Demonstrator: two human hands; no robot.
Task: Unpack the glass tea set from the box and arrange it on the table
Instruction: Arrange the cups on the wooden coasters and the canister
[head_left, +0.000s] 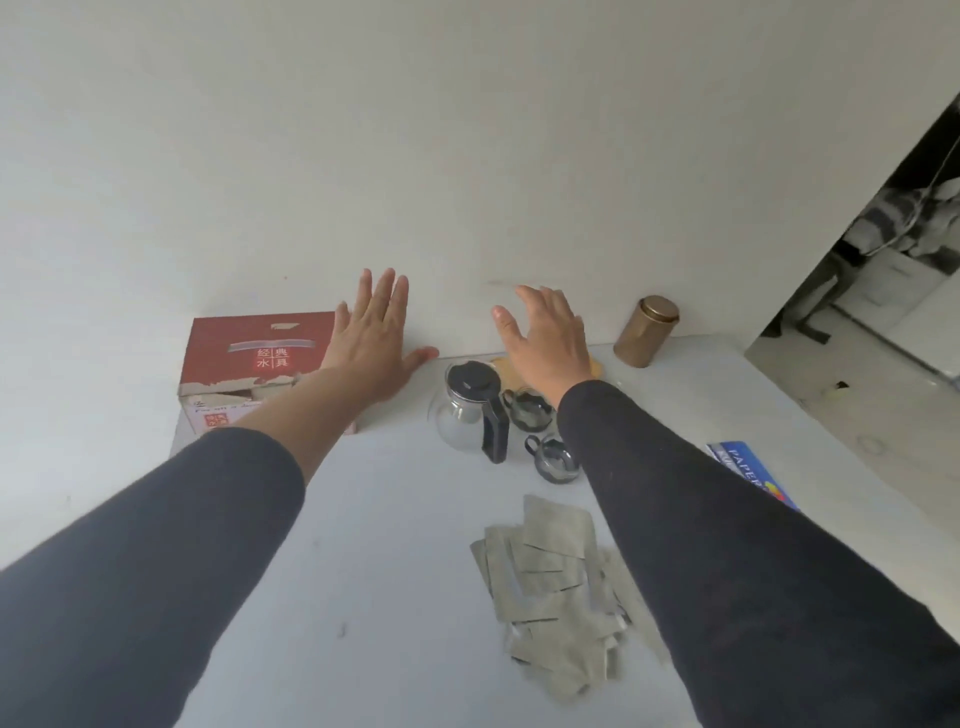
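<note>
A red cardboard box (244, 353) with a torn front edge stands at the back left of the white table (395, 545). Right of it sits a glass teapot (465, 410) with a black lid and handle. Two glass cups with dark holders, one (524, 410) behind the other (553, 457), stand beside the pot. My left hand (371, 338) hovers flat with fingers spread over the box's right end. My right hand (545, 340) hangs with fingers spread above the cups, holding nothing. Something yellow (501, 366) lies partly hidden under my right hand.
A gold tin (647, 332) stands by the wall at the back right. Grey cardboard divider pieces (556, 587) lie in a heap near the table's middle front. A blue paper pack (748, 473) lies at the right edge. A doorway opens at the far right.
</note>
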